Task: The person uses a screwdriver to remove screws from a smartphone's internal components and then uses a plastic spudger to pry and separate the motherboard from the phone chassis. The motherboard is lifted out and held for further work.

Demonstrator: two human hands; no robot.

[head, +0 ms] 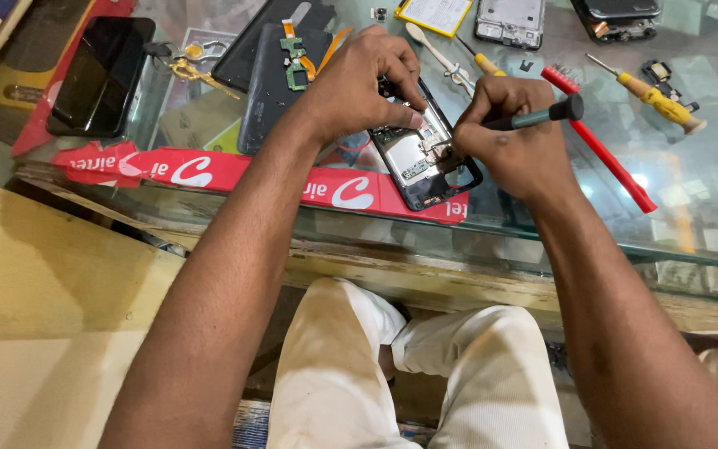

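Note:
An opened phone (pixel 420 158) with its back off lies on the glass counter (pixel 691 199), circuit board showing. My left hand (pixel 359 79) grips the phone's upper end and steadies it. My right hand (pixel 508 137) holds a dark green-handled screwdriver (pixel 538 116), its tip down on the phone's board near the middle. Both forearms reach in from the bottom of the view.
A dark back panel with a flex cable (pixel 280 83), a black phone (pixel 97 75), keys (pixel 189 66), a red pry tool (pixel 600 150), two yellow screwdrivers (pixel 658 100), a white spudger (pixel 438 54) and more phone parts (pixel 508 21) lie around. My knees (pixel 425 374) are below the counter edge.

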